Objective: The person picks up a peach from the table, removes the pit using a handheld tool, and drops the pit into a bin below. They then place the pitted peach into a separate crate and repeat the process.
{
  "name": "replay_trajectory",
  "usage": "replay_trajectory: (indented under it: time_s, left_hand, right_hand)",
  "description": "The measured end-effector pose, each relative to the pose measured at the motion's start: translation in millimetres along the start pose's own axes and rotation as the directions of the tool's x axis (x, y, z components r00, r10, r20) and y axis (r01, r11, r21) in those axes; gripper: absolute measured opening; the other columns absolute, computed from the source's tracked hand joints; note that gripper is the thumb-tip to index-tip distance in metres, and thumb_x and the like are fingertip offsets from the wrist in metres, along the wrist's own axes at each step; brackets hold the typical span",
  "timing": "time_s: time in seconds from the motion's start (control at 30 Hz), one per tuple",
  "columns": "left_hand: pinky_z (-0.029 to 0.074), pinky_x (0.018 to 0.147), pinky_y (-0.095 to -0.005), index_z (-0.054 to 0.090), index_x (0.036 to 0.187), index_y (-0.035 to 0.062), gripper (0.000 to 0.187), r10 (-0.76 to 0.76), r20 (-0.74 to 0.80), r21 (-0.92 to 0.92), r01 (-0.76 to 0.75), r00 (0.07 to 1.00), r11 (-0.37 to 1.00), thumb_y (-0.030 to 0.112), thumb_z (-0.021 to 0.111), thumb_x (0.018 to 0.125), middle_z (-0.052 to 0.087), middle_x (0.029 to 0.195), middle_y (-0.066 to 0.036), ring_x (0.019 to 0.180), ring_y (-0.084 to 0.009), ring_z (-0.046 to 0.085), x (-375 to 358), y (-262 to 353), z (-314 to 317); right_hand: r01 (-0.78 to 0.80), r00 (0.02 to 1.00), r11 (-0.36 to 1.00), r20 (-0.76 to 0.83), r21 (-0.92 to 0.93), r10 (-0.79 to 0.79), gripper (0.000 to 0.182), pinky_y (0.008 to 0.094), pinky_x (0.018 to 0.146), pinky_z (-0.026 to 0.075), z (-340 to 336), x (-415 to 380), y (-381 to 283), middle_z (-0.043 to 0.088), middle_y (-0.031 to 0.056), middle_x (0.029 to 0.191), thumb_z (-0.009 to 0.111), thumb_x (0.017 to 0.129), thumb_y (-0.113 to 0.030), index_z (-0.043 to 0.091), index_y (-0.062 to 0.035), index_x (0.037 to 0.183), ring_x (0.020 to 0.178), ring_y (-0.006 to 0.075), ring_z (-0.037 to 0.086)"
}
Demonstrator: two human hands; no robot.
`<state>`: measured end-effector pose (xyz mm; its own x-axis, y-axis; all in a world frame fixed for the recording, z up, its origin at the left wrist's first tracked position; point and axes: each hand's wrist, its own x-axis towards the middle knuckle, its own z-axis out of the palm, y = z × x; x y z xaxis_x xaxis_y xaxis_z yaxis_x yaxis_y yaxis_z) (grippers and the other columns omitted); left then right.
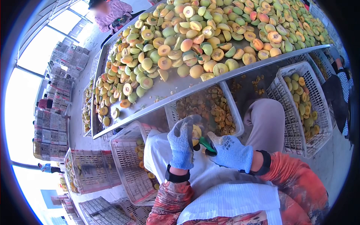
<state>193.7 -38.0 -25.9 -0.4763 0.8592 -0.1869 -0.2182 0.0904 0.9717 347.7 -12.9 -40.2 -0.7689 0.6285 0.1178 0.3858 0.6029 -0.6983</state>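
My left hand [182, 140], in a blue and grey glove, is closed around a yellow fruit half [196, 134]. Close on its right, my right hand [229, 150], in a matching glove, grips a green-handled tool [206, 144]. The tool's tip points at the fruit; whether it touches is too small to tell. Both hands are above my lap, over a white apron [225, 198]. Just beyond them is a white crate [234, 112] holding small brownish-yellow pieces. Behind it, many cut fruit halves [165, 62] are heaped on a metal table [176, 84].
The table's raised metal edge [210, 83] runs in front of me. A crate of fruit [300, 138] stands at my right, another [129, 165] at my left. Stacked crates [52, 123] line the far left. A person [112, 17] is across the table; another person's sleeve [343, 82] shows at right.
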Motion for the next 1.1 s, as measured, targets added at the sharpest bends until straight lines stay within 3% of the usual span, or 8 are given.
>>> replay_trajectory:
  time_s: [0.03, 0.1, 0.23, 0.33, 0.57, 0.77, 0.93, 1.1]
  left_hand:
    - [0.053, 0.057, -0.0273, 0.060, 0.101, -0.0021, 0.024, 0.035, 0.033, 0.026, -0.036, 0.999, 0.999, 0.018, 0.051, 0.090, 0.066, 0.093, -0.014, 0.074, -0.0203, 0.065, 0, 0, -3]
    - [0.053, 0.059, -0.0270, 0.060, 0.102, -0.0022, 0.024, 0.020, 0.056, 0.095, -0.025, 0.998, 0.995, 0.017, 0.051, 0.090, 0.066, 0.094, -0.014, 0.075, -0.0200, 0.065, -2, 9, -4]
    - [0.053, 0.062, -0.0265, 0.061, 0.104, -0.0027, 0.026, -0.010, 0.142, 0.304, -0.034, 0.990, 0.952, 0.018, 0.052, 0.090, 0.066, 0.094, -0.013, 0.076, -0.0185, 0.065, 3, 20, -7]
    - [0.053, 0.064, -0.0276, 0.061, 0.104, -0.0039, 0.030, -0.194, 0.193, 0.333, 0.122, 0.962, 0.935, 0.021, 0.055, 0.088, 0.066, 0.093, -0.013, 0.078, -0.0189, 0.065, 10, 29, -10]
    - [0.053, 0.068, -0.0293, 0.063, 0.098, -0.0048, 0.026, -0.064, 0.170, 0.205, 0.028, 0.983, 0.978, 0.014, 0.053, 0.083, 0.066, 0.091, -0.014, 0.073, -0.0190, 0.065, 19, 1, -21]
    - [0.050, 0.063, -0.0277, 0.065, 0.100, -0.0013, 0.023, -0.312, 0.385, 0.621, 0.007, 0.868, 0.784, 0.010, 0.055, 0.084, 0.067, 0.085, -0.009, 0.070, -0.0163, 0.063, 43, 1, -34]
    - [0.050, 0.063, -0.0258, 0.063, 0.100, -0.0025, 0.023, 0.227, 0.054, 0.311, -0.232, 0.972, 0.921, 0.014, 0.052, 0.087, 0.066, 0.093, -0.011, 0.069, -0.0138, 0.061, 38, -24, -17]
    - [0.048, 0.070, -0.0259, 0.065, 0.096, -0.0048, 0.022, -0.148, 0.293, 0.275, 0.065, 0.945, 0.959, 0.012, 0.057, 0.084, 0.066, 0.089, -0.010, 0.079, -0.0150, 0.061, 46, -16, -29]
  right_hand:
    - [-0.001, 1.000, 1.000, 0.001, 0.002, 0.001, 0.041, 0.0327, 0.043, 0.045, -14, 5, -6, 0.060, 0.0137, 0.068, 0.061, 0.081, -0.024, 0.048, 0.0027, 0.109, 0.048, 0.0234, 0.059]
    - [-0.568, 0.796, 0.616, 0.554, 0.546, 0.244, 0.036, 0.0297, 0.042, 0.045, -45, 16, -21, 0.052, 0.0070, 0.063, 0.065, 0.078, -0.019, 0.049, -0.0015, 0.104, 0.050, 0.0152, 0.055]
    - [-0.673, 0.735, 0.131, 0.678, 0.728, 0.009, 0.030, 0.0243, 0.039, 0.042, -34, 15, -7, 0.049, 0.0023, 0.066, 0.067, 0.078, -0.017, 0.050, -0.0037, 0.099, 0.047, 0.0107, 0.048]
    - [-0.662, 0.748, 0.007, 0.662, 0.749, -0.055, 0.032, 0.0244, 0.039, 0.042, -16, 18, 7, 0.049, 0.0033, 0.069, 0.068, 0.076, -0.017, 0.051, -0.0032, 0.099, 0.046, 0.0110, 0.048]
    - [-0.672, 0.732, 0.194, 0.681, 0.715, 0.025, 0.033, 0.0251, 0.039, 0.043, -12, 18, 1, 0.049, 0.0031, 0.069, 0.066, 0.076, -0.016, 0.048, -0.0033, 0.102, 0.048, 0.0106, 0.047]
    - [-0.637, 0.769, 0.113, 0.638, 0.763, 0.030, 0.032, 0.0252, 0.038, 0.043, 12, 13, 9, 0.050, 0.0032, 0.066, 0.066, 0.077, -0.016, 0.048, -0.0035, 0.101, 0.046, 0.0113, 0.049]
    - [-0.575, 0.814, -0.136, 0.581, 0.807, 0.005, 0.030, 0.0237, 0.039, 0.040, -5, 26, 2, 0.052, 0.0023, 0.068, 0.069, 0.078, -0.017, 0.052, -0.0039, 0.100, 0.047, 0.0099, 0.049]
    - [-0.638, 0.763, 0.217, 0.645, 0.738, 0.048, 0.029, 0.0234, 0.039, 0.040, -19, 28, 5, 0.052, 0.0035, 0.068, 0.067, 0.078, -0.013, 0.051, -0.0031, 0.100, 0.049, 0.0094, 0.049]
